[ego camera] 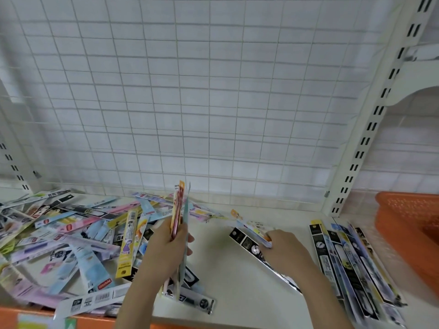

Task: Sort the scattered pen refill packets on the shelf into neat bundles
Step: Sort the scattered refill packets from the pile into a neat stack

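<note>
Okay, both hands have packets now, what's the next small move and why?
Probably carry the packets under the right hand over to the neat row at the right. That hand already grips a few, one black and one pale, beside the row, while the left hand holds an upright bundle and the pile remains scattered.

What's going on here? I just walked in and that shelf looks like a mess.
A person is sorting pen refill packets on a white shelf. The left hand grips an upright bundle; the right hand holds a few packets low over the shelf. A scattered pile lies left, an aligned row right, beside an orange basket.
</note>
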Available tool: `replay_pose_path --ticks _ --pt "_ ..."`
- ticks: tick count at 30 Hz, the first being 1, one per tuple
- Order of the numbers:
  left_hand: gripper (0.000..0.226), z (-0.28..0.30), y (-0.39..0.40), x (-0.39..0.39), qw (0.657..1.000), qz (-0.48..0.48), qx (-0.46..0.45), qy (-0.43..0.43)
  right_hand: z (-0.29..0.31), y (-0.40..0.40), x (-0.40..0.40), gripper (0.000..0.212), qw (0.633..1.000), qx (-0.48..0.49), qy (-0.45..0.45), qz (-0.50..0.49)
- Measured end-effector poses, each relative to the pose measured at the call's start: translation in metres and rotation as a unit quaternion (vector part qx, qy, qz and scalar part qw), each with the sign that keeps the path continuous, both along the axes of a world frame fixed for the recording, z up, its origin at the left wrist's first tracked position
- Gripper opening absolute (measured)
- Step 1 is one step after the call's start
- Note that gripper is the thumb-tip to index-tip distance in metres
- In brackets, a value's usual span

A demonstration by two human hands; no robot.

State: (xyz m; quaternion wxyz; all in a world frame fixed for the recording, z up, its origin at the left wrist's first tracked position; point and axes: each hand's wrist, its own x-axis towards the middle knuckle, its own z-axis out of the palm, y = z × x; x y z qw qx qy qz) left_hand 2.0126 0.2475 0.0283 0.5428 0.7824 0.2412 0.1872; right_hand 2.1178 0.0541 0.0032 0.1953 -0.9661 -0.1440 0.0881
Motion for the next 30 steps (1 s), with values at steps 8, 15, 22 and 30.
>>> replay_pose_path --ticks 8,15,22,30 --pt "0.023 -0.004 -0.005 0.0 1.0 -0.015 0.023 0.011 -0.003 -0.015 -0.011 0.015 0.997 0.064 0.035 0.022" --pt "0.021 -0.004 -0.007 -0.001 0.999 -0.025 0.031 0.028 -0.001 -0.012 -0.021 0.032 0.994 0.106 -0.009 0.001" --pt "0.022 -0.006 -0.004 -0.003 0.999 -0.035 0.006 0.02 0.002 -0.003 -0.024 0.039 0.99 0.127 -0.063 -0.004" --pt "0.041 0.002 -0.006 -0.006 1.0 0.003 0.024 0.005 0.004 0.003 -0.028 0.039 0.981 0.191 -0.039 -0.004"
